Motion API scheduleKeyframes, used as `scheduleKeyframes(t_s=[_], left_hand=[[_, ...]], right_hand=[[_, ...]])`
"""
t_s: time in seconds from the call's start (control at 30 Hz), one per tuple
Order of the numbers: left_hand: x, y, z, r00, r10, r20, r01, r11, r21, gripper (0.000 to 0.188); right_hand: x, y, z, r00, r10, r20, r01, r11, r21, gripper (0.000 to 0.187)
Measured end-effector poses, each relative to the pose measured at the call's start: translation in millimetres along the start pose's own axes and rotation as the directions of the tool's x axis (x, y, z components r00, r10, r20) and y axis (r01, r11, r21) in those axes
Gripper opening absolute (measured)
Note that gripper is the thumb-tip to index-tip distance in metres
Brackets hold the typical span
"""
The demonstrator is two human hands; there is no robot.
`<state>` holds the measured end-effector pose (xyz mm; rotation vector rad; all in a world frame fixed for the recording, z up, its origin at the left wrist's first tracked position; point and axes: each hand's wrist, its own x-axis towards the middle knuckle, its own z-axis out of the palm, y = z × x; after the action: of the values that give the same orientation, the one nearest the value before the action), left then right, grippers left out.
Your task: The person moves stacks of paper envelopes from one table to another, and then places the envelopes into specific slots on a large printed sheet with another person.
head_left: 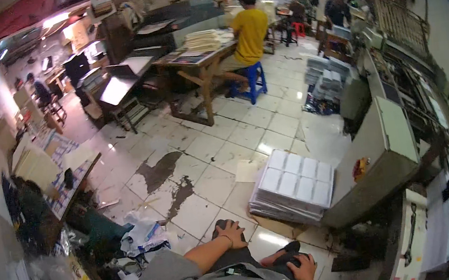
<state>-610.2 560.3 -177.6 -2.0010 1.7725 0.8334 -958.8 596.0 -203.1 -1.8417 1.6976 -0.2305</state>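
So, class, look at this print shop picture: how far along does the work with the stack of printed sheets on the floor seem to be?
Done: a stack of printed sheets already sits piled on the floor. In hand: nothing. The left hand rests on the person's knee, and the right hand rests on the other knee; neither touches the sheets. Left: the stack has not been lifted, and more bundles wait farther back.

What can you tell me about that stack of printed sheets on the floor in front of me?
The stack of printed sheets lies flat on the tiled floor, beside a grey machine. It is a thick pile of large sheets, edges slightly uneven. The top sheet shows a grid of pale rectangular panels. Neither hand touches it.
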Motion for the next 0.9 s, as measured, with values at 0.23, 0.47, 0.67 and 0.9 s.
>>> scheduleKeyframes(t_s=[0.23,0.47,0.67,0.9], left_hand=[[-19.1,-12.0,10.1,0.987,0.102,-0.124,-0.110,0.992,-0.065,0.084],[-38.2,-34.5,24.0,0.985,0.050,-0.166,-0.076,0.985,-0.155,0.082],[-36.5,-33.8,15.2,0.983,0.115,-0.140,-0.142,0.971,-0.193,0.083],[-27.4,-35.1,18.4,0.974,0.145,-0.176,-0.180,0.963,-0.201,0.081]], right_hand=[[16.4,1.7,4.6,0.995,0.090,0.048,-0.081,0.982,-0.172,0.062],[74.9,68.5,60.3,0.981,-0.110,0.158,0.141,0.970,-0.200,0.068],[112.6,110.7,71.6,0.952,0.060,0.300,-0.061,0.998,-0.007,0.065],[72.5,99.0,67.9,0.967,0.120,0.225,-0.103,0.991,-0.089,0.058]])
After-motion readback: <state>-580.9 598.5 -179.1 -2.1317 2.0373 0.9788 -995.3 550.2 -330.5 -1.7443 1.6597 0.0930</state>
